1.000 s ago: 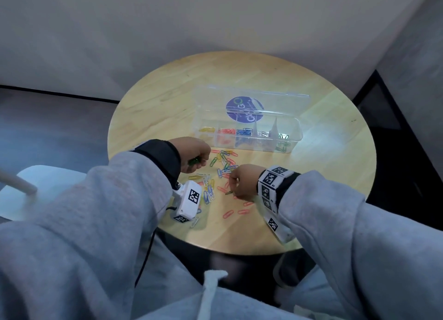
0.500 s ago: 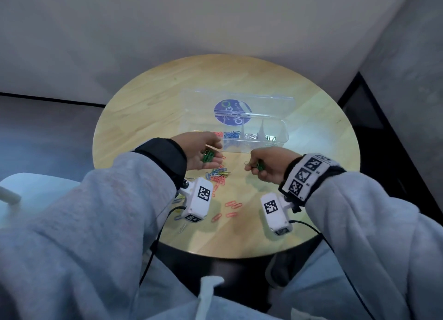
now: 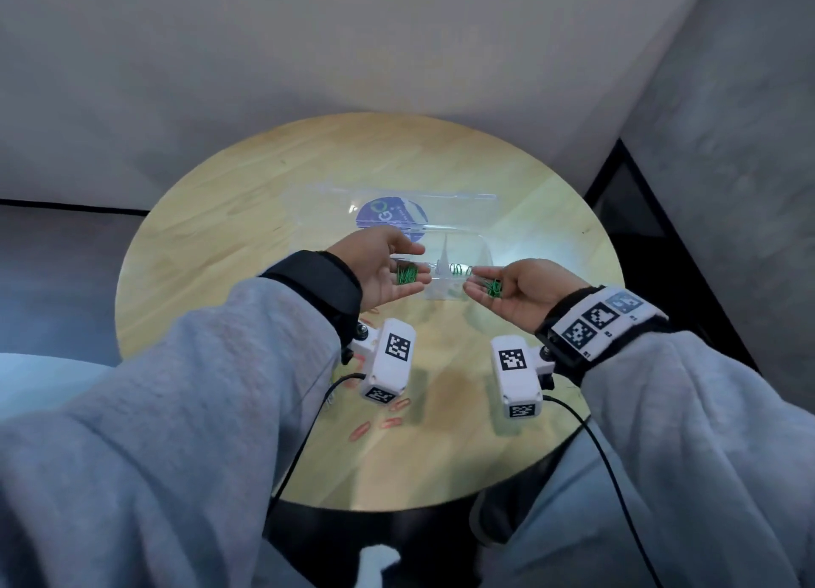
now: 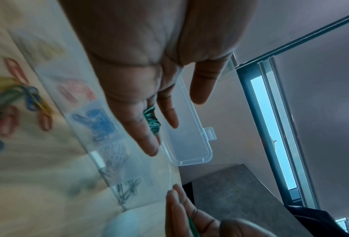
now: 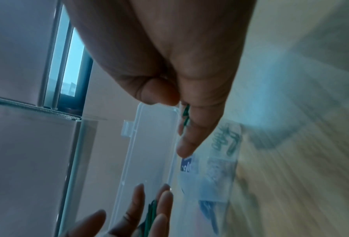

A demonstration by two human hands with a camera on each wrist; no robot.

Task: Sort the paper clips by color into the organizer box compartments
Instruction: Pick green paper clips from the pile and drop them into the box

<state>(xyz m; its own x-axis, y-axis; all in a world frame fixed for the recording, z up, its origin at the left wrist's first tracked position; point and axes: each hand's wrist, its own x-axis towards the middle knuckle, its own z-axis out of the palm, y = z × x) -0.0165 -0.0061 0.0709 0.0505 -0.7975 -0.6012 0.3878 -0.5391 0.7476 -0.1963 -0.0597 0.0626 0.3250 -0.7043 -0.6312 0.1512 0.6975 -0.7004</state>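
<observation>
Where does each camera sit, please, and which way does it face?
Head: worn on the head, facing down at table and organizer box; sleeves, left hand, right hand show.
Left wrist: on that wrist, along that hand toward the box; right fingertips below.
Right wrist: likewise, toward the lid; left fingertips below.
Shared: both wrist views show the lid.

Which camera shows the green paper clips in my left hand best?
The head view: the green paper clips lie exposed on the upturned left hand. The left wrist view shows only part of them between fingers; the right wrist view, a dark sliver near its bottom edge.
</observation>
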